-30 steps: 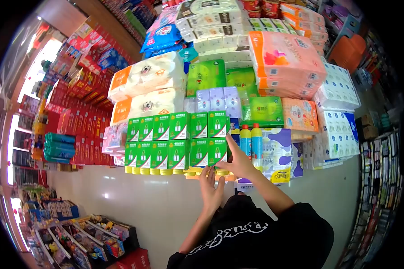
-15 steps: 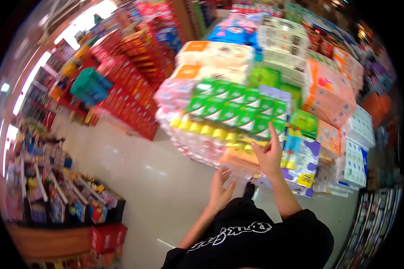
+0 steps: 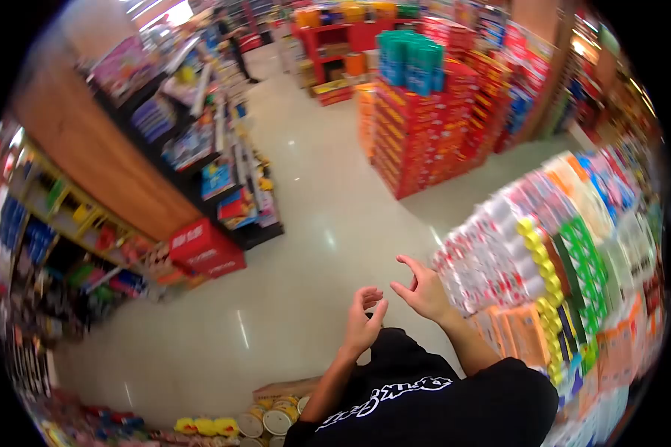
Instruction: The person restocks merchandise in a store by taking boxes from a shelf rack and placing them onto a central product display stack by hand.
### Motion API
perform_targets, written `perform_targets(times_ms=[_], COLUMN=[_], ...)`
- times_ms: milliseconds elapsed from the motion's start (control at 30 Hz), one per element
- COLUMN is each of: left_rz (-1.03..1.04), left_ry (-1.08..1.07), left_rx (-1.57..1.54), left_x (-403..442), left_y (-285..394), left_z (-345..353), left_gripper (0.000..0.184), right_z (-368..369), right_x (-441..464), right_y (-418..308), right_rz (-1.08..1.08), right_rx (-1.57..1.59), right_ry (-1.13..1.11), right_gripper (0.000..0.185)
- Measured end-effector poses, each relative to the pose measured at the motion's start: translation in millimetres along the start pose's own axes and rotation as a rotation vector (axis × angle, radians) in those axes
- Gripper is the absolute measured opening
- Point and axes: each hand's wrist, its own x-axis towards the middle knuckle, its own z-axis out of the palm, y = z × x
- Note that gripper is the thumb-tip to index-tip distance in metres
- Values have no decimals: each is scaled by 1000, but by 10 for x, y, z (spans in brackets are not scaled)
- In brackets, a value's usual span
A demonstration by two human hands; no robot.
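My left hand (image 3: 364, 322) is raised over the pale floor, its fingers curved and apart, holding nothing. To its right, my right hand (image 3: 423, 289) is open too, with thumb and forefinger spread and nothing between them. The two hands do not touch. Nearest to my right hand is the display of packed goods, where white-and-red packs (image 3: 492, 257) stand beside a row of yellow caps (image 3: 542, 276). Green boxes (image 3: 583, 272) lie beyond the caps, and orange packs (image 3: 520, 334) are stacked nearer my right forearm.
A red box stack (image 3: 417, 138) carries teal canisters (image 3: 410, 63). Shelving with small goods (image 3: 220, 171) stands at the left, a red box (image 3: 207, 249) at its end. A person (image 3: 235, 46) stands far back. Round containers (image 3: 279, 419) sit low by my left arm.
The view has swung left, so the goods display now lies at the right. My hands have moved away from the green boxes and are over the floor.
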Motion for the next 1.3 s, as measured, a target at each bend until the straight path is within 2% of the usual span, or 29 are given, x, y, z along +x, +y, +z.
perform_targets(times_ms=[133, 233, 333, 567, 600, 733, 900, 1000, 1167, 1233, 1300], left_rz=[-31, 30, -61, -98, -29, -4, -20, -33, -127, -207, -136], left_ry=[298, 474, 576, 897, 985, 1234, 1367, 1388, 1289, 1235, 1175], left_rx=[-80, -43, 26, 165, 88, 3, 63, 84, 226, 246, 293], left_x=[52, 108, 112, -333, -452, -877, -1208, -1317, -1345, -1212, -1073], left_y=[24, -55, -12, 9, -175, -354, -505, -396, -77, 158, 265], left_z=[-1114, -1982, -2838, -4725, -4978, -5857, -7160, -8013, -9572, -10093, -10593], left_gripper=[21, 22, 21, 18, 17, 15, 15, 16, 24, 28, 27], right_z=[958, 1736, 2647, 4539, 4763, 5681, 6967, 7627, 8605, 8805, 9119], right_x=[759, 1296, 1751, 2464, 2536, 2795, 3023, 3105, 3403, 3543, 3704], right_y=[-359, -765, -1152, -2408, -2589, -3332, -4183, -4771, -5588, -5917, -6074], right_rz=[-133, -183, -243, -461, -496, -615, -744, -667, -679, -531, -548], right_rx=[61, 117, 127, 199, 194, 233, 248, 265, 287, 339, 383], right_ry=[-202, -342, -455, -680, -719, -849, -859, -810, -645, -679, -649], right_gripper=[57, 56, 56, 57, 58, 59, 63, 66, 68, 68, 72])
